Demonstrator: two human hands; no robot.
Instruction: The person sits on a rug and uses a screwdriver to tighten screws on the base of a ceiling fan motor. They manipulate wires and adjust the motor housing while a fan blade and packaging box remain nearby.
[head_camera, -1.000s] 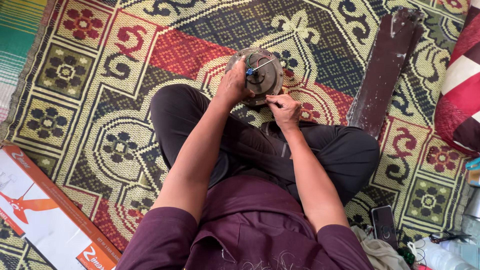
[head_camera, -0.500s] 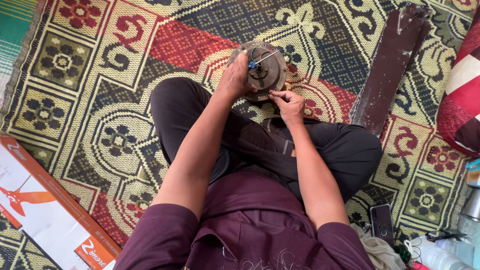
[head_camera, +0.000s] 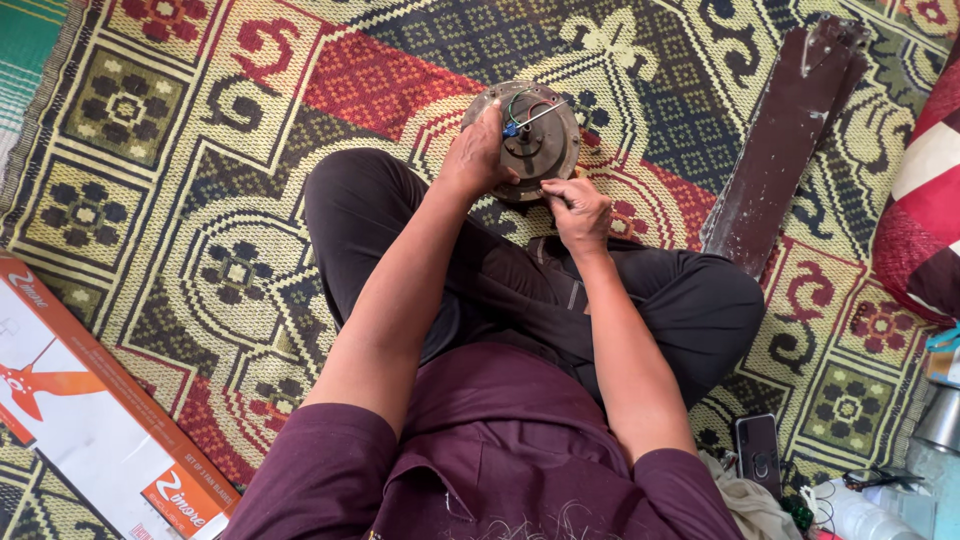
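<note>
At the far left we see a long white and orange cardboard box (head_camera: 90, 420) lying on the patterned woven mat (head_camera: 200, 180). Ahead of our crossed legs, our left hand (head_camera: 478, 158) grips the rim of the round grey-brown metal motor housing (head_camera: 535, 140), which rests on the mat. Our right hand (head_camera: 578, 208) pinches closed at its lower edge. Further right lies a dark brown flat blade (head_camera: 785, 130), and a black phone (head_camera: 757, 445).

Seated cross-legged on a patterned mat, a person is tilting the round fan motor (head_camera: 525, 140) further upright than a second ago, the left hand (head_camera: 478, 157) sliding higher on its rim while the right hand (head_camera: 577, 211) is dropping to its lower edge.
</note>
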